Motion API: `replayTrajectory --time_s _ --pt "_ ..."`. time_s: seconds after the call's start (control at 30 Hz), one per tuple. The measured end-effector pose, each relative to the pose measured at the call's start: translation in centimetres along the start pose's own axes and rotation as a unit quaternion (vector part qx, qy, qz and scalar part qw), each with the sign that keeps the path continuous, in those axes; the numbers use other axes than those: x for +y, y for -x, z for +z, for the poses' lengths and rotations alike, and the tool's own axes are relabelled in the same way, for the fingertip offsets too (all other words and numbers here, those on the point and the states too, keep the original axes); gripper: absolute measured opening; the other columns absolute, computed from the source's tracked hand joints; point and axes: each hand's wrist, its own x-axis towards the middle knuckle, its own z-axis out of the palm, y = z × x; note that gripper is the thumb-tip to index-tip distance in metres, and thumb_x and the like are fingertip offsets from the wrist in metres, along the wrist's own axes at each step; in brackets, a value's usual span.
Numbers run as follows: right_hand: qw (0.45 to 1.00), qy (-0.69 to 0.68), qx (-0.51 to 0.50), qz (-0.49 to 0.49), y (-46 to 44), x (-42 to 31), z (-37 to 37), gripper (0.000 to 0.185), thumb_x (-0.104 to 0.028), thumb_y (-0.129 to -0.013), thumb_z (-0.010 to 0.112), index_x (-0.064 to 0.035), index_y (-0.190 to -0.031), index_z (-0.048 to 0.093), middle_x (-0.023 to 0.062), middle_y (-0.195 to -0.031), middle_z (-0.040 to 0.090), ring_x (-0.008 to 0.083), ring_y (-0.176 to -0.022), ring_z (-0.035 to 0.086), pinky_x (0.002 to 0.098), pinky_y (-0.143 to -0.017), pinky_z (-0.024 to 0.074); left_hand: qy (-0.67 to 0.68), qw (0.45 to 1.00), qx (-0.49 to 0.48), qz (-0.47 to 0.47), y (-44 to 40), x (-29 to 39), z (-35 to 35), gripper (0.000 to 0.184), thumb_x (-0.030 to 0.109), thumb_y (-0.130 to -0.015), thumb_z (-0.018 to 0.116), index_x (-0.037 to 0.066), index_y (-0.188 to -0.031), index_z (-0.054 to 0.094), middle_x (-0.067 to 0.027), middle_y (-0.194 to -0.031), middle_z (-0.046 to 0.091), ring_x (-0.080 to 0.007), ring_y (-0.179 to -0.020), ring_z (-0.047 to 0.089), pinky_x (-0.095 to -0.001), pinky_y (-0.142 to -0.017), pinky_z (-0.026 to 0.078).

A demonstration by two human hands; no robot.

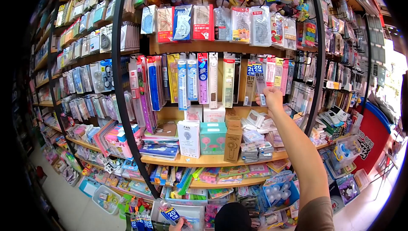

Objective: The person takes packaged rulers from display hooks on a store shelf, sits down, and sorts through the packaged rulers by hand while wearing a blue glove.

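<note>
My right hand point(272, 98) reaches out to the middle row of hooks. Its fingers are closed on the lower end of a packaged plastic ruler point(258, 76) with a blue "20 CM" label, which hangs beside a similar pack. At the bottom edge, my left hand point(177, 225) shows only in part, its fingers closed on a clear packet point(171, 215) with the same "20 CM" label. More blue-labelled packets point(139, 224) lie just left of it; whether that hand also holds them, I cannot tell.
Hanging ruler packs point(203, 78) fill the row left of my right hand. Below stand a white fan box point(191, 138), a green box point(213, 138) and a brown box point(233, 144) on a wooden shelf point(199, 161). Black uprights point(123, 73) divide the racks. A dark rounded shape point(232, 217) sits bottom centre.
</note>
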Motion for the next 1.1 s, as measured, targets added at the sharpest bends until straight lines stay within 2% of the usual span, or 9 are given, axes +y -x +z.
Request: replayTrajectory --time_s 0.17,0.3,0.47,0.57,0.67,0.73,0.8,0.93,1.1 --pt "0.999 0.008 0.034 0.023 -1.2 1.3 1.2 0.016 -0.009 -0.082 0.051 0.0034 -0.091 0.049 0.0105 -0.067 0.055 0.0200 -0.054 0.059 0.0272 -0.042 0.0488 -0.013 1.000 -0.006 0.001 0.7 0.6 0.8 0.020 0.018 -0.078 0.065 0.003 -0.088 0.056 -0.0059 -0.079 0.056 -0.0185 -0.069 0.055 -0.0316 -0.064 0.048" --pt "0.982 0.184 0.036 0.023 -5.3 7.4 0.0 0.041 -0.022 -0.074 0.062 0.0019 -0.105 0.048 0.0213 -0.094 0.059 0.0277 -0.084 0.060 0.0373 -0.075 0.0448 -0.020 1.000 0.000 0.006 0.8 0.7 0.9 0.019 0.019 -0.078 0.065 0.004 -0.087 0.056 -0.0063 -0.077 0.057 -0.0188 -0.069 0.055 -0.0317 -0.063 0.048" --pt "0.916 0.355 0.107 -0.149 1.3 8.3 1.6 0.034 -0.016 -0.074 0.058 0.0040 -0.098 0.046 0.0210 -0.096 0.051 0.0342 -0.089 0.050 0.0402 -0.079 0.0410 -0.019 1.000 0.001 0.008 0.9 1.1 0.7 0.019 0.019 -0.079 0.064 0.004 -0.088 0.056 -0.0066 -0.077 0.057 -0.0195 -0.070 0.056 -0.0330 -0.063 0.048" --pt "0.888 0.342 -0.034 -0.305 9.4 8.5 3.2 0.024 -0.006 -0.075 0.052 0.0017 -0.097 0.045 0.0172 -0.093 0.049 0.0333 -0.084 0.051 0.0409 -0.077 0.0408 -0.017 1.000 -0.007 0.011 0.7 1.6 1.3 0.018 0.019 -0.079 0.063 0.004 -0.088 0.056 -0.0065 -0.077 0.056 -0.0199 -0.070 0.056 -0.0338 -0.063 0.049" --pt "0.878 0.353 -0.324 -0.028 21.0 8.7 5.1 0.025 -0.018 -0.077 0.063 -0.0009 -0.091 0.052 0.0134 -0.082 0.054 0.0231 -0.082 0.054 0.0355 -0.071 0.0436 0.003 1.000 -0.023 0.003 -0.1 1.8 2.3 0.018 0.020 -0.080 0.062 0.005 -0.088 0.055 -0.0060 -0.077 0.056 -0.0197 -0.071 0.055 -0.0338 -0.063 0.049" --pt "0.826 0.282 -0.477 -0.104 28.7 11.4 4.7 0.045 -0.032 -0.074 0.065 -0.0010 -0.101 0.047 0.0160 -0.094 0.051 0.0254 -0.086 0.052 0.0366 -0.074 0.0434 0.020 1.000 -0.024 -0.006 0.1 2.4 4.1 0.018 0.021 -0.080 0.061 0.006 -0.088 0.055 -0.0058 -0.077 0.056 -0.0194 -0.070 0.055 -0.0336 -0.063 0.049" --pt "0.766 0.284 -0.575 0.038 34.7 13.5 4.2 0.061 -0.041 -0.072 0.066 0.0012 -0.108 0.041 0.0194 -0.106 0.046 0.0286 -0.093 0.051 0.0369 -0.078 0.0430 0.011 0.999 -0.031 0.000 -0.3 2.0 4.6 0.021 0.024 -0.082 0.060 0.005 -0.089 0.056 -0.0066 -0.080 0.057 -0.0191 -0.074 0.057 -0.0328 -0.064 0.049" --pt "0.802 0.274 -0.523 0.095 38.6 15.4 4.7 0.059 -0.027 -0.067 0.068 -0.0097 -0.113 0.034 0.0237 -0.099 0.055 0.0332 -0.080 0.059 0.0428 -0.068 0.0452 0.000 0.999 -0.025 0.021 -1.9 0.9 3.4 0.029 0.027 -0.084 0.057 0.001 -0.097 0.054 -0.0089 -0.088 0.059 -0.0201 -0.078 0.058 -0.0310 -0.065 0.049" --pt "0.835 0.193 -0.507 0.086 37.4 19.0 2.9 0.043 -0.028 -0.078 0.062 0.0003 -0.104 0.044 0.0172 -0.089 0.056 0.0245 -0.084 0.057 0.0340 -0.072 0.0450 0.022 0.999 -0.029 0.029 -0.8 0.9 4.0 0.028 0.025 -0.083 0.058 0.001 -0.097 0.052 -0.0080 -0.084 0.057 -0.0195 -0.071 0.057 -0.0299 -0.061 0.049"
